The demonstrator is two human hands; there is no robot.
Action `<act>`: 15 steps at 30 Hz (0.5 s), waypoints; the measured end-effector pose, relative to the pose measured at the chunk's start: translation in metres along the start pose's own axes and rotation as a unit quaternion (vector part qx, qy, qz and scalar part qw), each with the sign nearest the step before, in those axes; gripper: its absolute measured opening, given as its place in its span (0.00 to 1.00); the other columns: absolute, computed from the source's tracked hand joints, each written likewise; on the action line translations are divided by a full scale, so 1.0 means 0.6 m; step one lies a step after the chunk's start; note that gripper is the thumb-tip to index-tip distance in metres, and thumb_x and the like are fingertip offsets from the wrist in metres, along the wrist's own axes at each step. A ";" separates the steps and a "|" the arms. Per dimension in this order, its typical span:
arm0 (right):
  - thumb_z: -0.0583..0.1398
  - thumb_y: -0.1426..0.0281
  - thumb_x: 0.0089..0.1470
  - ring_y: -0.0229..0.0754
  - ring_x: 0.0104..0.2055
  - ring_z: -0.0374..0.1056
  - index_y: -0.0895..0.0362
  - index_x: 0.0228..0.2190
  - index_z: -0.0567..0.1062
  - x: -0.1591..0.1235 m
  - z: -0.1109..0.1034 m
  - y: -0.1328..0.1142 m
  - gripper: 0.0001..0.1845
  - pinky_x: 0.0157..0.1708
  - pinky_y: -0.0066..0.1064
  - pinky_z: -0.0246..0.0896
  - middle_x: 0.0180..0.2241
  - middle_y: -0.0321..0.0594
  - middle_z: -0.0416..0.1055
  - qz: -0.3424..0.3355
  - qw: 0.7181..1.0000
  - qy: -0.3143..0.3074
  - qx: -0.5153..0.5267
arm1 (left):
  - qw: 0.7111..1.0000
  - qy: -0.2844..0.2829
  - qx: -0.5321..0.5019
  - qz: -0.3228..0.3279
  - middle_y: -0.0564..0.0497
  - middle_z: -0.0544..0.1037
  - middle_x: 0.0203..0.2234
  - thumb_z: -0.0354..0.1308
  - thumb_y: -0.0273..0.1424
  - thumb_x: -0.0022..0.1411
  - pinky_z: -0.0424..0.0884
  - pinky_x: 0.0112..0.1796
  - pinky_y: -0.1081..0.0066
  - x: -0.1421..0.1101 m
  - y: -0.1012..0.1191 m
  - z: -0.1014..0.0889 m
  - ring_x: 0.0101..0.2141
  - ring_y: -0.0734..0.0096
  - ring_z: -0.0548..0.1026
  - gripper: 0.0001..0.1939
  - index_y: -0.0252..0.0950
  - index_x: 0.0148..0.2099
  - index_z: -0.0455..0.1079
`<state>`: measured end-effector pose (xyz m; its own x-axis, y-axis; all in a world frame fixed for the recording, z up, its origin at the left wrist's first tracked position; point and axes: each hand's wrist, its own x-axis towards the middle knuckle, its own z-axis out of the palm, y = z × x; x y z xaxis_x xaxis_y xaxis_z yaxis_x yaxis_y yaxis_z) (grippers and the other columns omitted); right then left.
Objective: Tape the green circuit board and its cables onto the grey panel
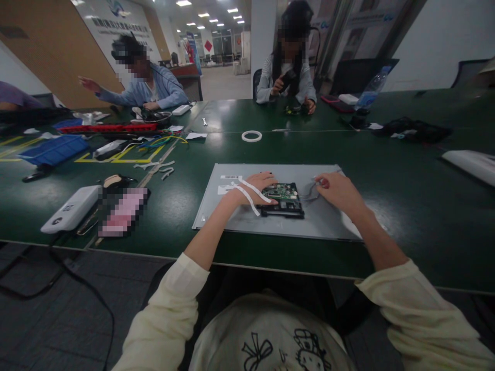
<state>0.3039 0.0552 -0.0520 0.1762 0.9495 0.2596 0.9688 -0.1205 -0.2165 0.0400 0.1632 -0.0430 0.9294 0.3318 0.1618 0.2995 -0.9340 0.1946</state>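
A grey metal panel [247,224] lies flat on the green table [406,206] in front of me. A circuit board with a black frame [284,198] sits on its middle. My left hand [257,186] rests fingers-flat on the board's left edge, with white tape strips [251,195] across the hand. My right hand [334,190] is just right of the board, fingers pinched on thin grey cables [311,191] that run from it.
A roll of white tape [251,136] lies beyond the panel. At left are a white device [71,208], a blue tray [54,149], tools and coloured wires. Two other people sit across the table. A water bottle [371,90] and black gear [413,129] are at right.
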 end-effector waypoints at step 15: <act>0.54 0.71 0.51 0.47 0.43 0.66 0.60 0.43 0.75 0.004 0.015 0.000 0.18 0.48 0.37 0.58 0.41 0.48 0.68 -0.015 0.998 0.058 0.014 | 0.959 0.159 -0.011 -0.233 0.45 0.74 0.39 0.51 0.28 0.60 0.68 0.44 0.67 0.004 -0.053 -0.005 0.41 0.64 0.72 0.12 0.32 0.44 0.71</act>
<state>0.3027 0.0598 -0.0598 0.1681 0.9125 0.3729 0.9689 -0.0832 -0.2333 0.0322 0.1944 -0.0461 0.5825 0.7393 0.3380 0.6581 -0.6729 0.3377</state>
